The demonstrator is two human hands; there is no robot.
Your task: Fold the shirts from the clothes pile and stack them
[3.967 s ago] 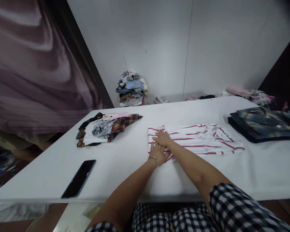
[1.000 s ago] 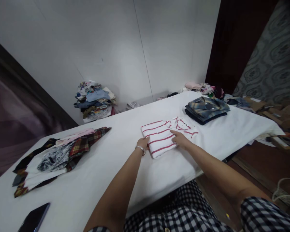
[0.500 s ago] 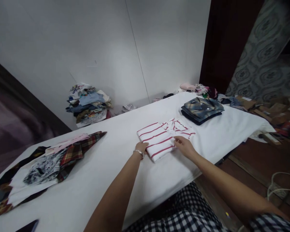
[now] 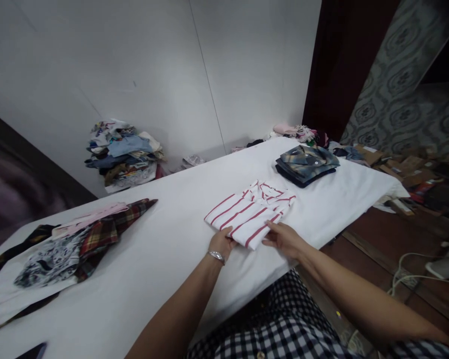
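A white shirt with red stripes (image 4: 243, 214) lies folded on the white-covered table (image 4: 164, 249), its collar pointing away from me and to the right. My left hand (image 4: 222, 242), with a silver bracelet at the wrist, grips the shirt's near left edge, thumb on top and fingers partly hidden. My right hand (image 4: 282, 238) pinches the near right corner of the same shirt between thumb and fingers. Beyond it, to the right, sits a small stack of folded dark plaid shirts (image 4: 307, 163).
On the left of the table lies a loose heap of clothes (image 4: 56, 259), with a dark flat object (image 4: 33, 351) at the near edge. A tall clothes pile (image 4: 125, 154) stands behind the table by the wall. Cardboard boxes (image 4: 415, 172) and a white cable (image 4: 400, 267) are at right.
The striped shirt has turned slightly on the table, its near edge now facing me. My right hand has moved from its side to the near right corner; my left hand has shifted along the near edge.
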